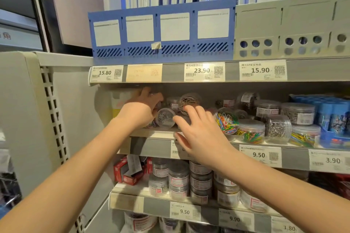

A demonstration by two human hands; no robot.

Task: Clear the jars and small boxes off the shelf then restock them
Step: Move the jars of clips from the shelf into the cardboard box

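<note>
At the left end of the middle shelf (151, 134): the left hand (141, 108) is reaching deep inside, just beside a clear round plastic jar (165, 117) that is lying on its side, lid facing out.
Left hand's grip: the fingers are curling away behind the knuckles, so I cannot tell whether they are clamping anything.
Right hand: the right hand (200, 138) is hovering just right of that jar, fingers spread apart and holding nothing. Its fingertips are overlapping a clear jar of brown loops (189, 99) farther back.
Further right: a tipped jar of multicoloured paper clips (226, 121) and a jar of silver clips (278, 128) are sitting on the same shelf.
Shelf below: labelled clear jars (179, 178) are standing stacked, and red cardboard boxes (128, 173) are lying to their left.
Shelf above: a blue plastic file rack (161, 51) is standing beside a grey file rack (291, 24).
</note>
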